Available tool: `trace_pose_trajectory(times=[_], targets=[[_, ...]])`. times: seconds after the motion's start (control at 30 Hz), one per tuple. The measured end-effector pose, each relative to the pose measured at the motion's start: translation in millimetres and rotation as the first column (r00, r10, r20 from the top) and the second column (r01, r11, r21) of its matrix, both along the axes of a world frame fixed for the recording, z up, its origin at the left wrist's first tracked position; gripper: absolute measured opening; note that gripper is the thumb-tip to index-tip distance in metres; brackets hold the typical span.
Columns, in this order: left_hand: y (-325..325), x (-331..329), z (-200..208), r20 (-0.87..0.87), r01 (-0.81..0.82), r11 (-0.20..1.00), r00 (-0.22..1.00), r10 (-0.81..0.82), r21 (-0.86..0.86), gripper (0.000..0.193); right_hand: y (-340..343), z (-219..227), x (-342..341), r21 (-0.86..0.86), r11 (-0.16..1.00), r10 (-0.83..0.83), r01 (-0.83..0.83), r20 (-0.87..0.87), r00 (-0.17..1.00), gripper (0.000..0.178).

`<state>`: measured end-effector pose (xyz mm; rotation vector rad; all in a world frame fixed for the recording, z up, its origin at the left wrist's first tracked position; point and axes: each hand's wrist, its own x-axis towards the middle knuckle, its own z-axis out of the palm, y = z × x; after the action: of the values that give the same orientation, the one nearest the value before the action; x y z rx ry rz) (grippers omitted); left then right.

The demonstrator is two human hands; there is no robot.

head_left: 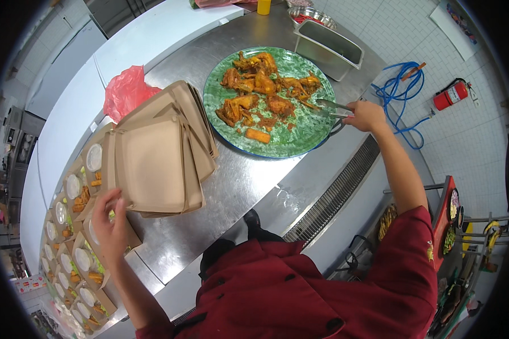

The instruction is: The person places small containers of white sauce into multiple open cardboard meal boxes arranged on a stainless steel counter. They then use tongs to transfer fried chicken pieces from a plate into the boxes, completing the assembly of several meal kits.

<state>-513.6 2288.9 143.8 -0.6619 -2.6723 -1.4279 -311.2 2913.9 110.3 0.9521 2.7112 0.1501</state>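
My right hand [367,116] is closed round the handles of metal tongs [335,105], whose tips reach over the right side of a large green speckled platter [226,131]. Pieces of browned cooked chicken [264,82] lie on the platter, with a short orange-brown stick-shaped piece [258,135] near its front edge. Between the tong tips I cannot make out any food. My left hand [112,225] hangs at the lower left corner of a stack of brown cardboard boxes [151,164], holding nothing, its fingers apart. Whether it touches the cardboard is unclear.
Rows of filled open boxes [83,259] with round white-lidded cups line the table's left. A pink plastic bag [129,93] lies behind the stack. Beyond the platter stand a deep steel pan [329,51] and a metal bowl [313,17]. A floor grate [336,195] runs below the table edge.
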Motion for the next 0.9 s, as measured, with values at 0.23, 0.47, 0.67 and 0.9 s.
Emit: trace_pose_trajectory(times=[0.23,0.47,0.67,0.9], targets=[[203.4,-24.8,29.4,-0.145,0.59,0.799,0.786,-0.601,-0.116,0.025,-27.7,-11.8,4.9,-0.087,0.993,-0.087,0.084,-0.038,0.995,0.034],[365.9,-61.6,-51.5,-0.012,0.683,0.59,0.649,-0.76,-0.432,0.03,-36.0,-27.7,55.4,-0.453,0.884,-0.239,0.113,-0.233,0.942,0.043],[446.5,-46.9,-106.6,0.035,0.62,0.495,0.645,-0.764,-0.609,0.041,-68.1,-46.7,75.9,-0.711,0.693,-0.461,0.119,-0.31,0.832,0.047],[455.3,-42.3,-101.2,0.194,0.538,0.291,0.671,-0.716,-0.791,0.038,-72.6,-26.9,83.3,-0.748,0.651,-0.507,0.13,-0.3,0.808,0.042]])
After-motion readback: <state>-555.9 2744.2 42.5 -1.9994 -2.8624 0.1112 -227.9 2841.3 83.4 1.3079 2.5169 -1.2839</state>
